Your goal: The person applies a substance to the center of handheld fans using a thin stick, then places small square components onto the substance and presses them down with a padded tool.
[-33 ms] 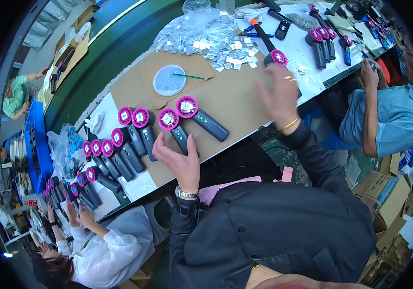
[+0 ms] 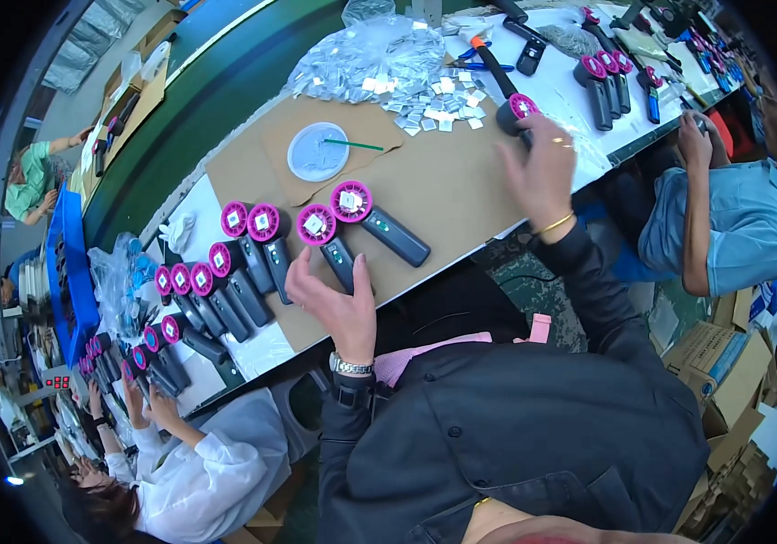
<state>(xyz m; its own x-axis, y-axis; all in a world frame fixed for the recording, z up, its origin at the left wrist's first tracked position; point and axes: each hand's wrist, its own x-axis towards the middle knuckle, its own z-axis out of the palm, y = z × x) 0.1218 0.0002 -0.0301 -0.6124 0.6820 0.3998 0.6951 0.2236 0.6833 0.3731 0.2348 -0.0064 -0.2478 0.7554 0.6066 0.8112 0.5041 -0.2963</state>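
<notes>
- Far left, a co-worker in green (image 2: 27, 186) at a distant table, with a blue crate (image 2: 67, 276) lower down.
- Next, clear plastic bags (image 2: 114, 286) beside rows of hand-held fans (image 2: 202, 279), with pink round heads and dark handles, lying on the table.
- Below those, a co-worker in white (image 2: 216, 471), hands raised at the table edge.
- Farther right, a pair of fans (image 2: 265, 222) side by side, heads away from the wearer.
- Above, a round white dish (image 2: 307, 161) with a green stick (image 2: 356, 144), on torn cardboard.
- Left hand (image 2: 336, 299) half open, thumb and fingers curved to either side of the handle of the near fan (image 2: 319, 227) on the cardboard sheet (image 2: 447, 181); cannot tell whether gripping.
- Just right, a slanted fan (image 2: 372, 216) with a white square on its head.
- Beyond, a bag of small silvery squares (image 2: 370, 56), with loose squares (image 2: 443, 111) spilled alongside.
- Right hand (image 2: 541, 172) partly curled over the handle of the far fan (image 2: 521, 109), thumb apart; grip hidden, cannot tell how firm.
- Far right, three upright-looking fans (image 2: 602, 91) and a co-worker in light blue (image 2: 728, 222).
</notes>
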